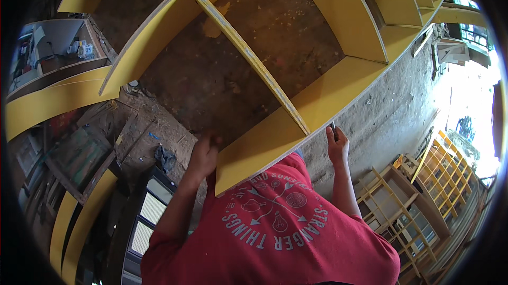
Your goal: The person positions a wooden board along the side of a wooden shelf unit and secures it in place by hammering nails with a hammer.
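A large yellow shelf frame [275, 137] with a brown back panel [211, 73] stands in front of me, split by a thin yellow divider [248, 55]. My left hand [203, 153] is curled at the inner side of the frame's near board, close to its corner. My right hand [337, 146] rests on the outer edge of the same board, with a small dark tool [333, 126] pinched in its fingers and touching the edge. My red printed shirt [275, 232] fills the lower middle of the view.
Curved yellow boards [53, 100] lie at the left, above an open wooden cabinet [58, 52] with small items. A dark box with white panels [145, 216] stands at lower left. Wooden lattice racks [418, 195] sit at lower right on the dirt floor [386, 110].
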`<state>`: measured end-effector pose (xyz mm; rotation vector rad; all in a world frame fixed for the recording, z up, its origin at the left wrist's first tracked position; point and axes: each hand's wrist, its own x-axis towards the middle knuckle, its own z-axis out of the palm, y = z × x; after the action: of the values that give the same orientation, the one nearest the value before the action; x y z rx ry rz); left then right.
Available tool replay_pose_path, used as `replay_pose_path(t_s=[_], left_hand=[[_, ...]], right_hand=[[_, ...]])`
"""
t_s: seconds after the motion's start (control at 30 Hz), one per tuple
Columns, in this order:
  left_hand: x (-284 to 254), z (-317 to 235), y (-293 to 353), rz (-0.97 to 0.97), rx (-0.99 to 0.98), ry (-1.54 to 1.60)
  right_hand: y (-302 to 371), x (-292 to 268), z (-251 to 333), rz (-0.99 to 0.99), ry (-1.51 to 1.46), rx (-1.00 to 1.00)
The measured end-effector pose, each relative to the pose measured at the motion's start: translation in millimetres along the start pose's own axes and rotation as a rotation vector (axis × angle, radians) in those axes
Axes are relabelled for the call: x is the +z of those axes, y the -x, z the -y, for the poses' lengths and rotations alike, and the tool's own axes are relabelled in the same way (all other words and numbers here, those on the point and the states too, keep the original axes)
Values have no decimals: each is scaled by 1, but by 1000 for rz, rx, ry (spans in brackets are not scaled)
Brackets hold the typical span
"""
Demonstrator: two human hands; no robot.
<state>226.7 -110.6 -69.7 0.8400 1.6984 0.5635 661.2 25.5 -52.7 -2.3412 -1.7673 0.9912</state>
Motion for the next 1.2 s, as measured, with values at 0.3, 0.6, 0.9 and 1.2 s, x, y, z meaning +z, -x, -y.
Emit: replay_pose_path(t_s=[0.3,0.6,0.9,1.2], left_hand=[[65,66,69,-253,-247,1136],[74,79,66,-254,-154,1382],[69,38,78,-543,-130,1381],[156,65,162,-1330,-302,680]], right_hand=[[-12,10,-17,53,-32,-27],[-22,-74,0,174,233,-265],[-98,-116,42,340,499,-716],[-139,-117,40,385,499,-919]])
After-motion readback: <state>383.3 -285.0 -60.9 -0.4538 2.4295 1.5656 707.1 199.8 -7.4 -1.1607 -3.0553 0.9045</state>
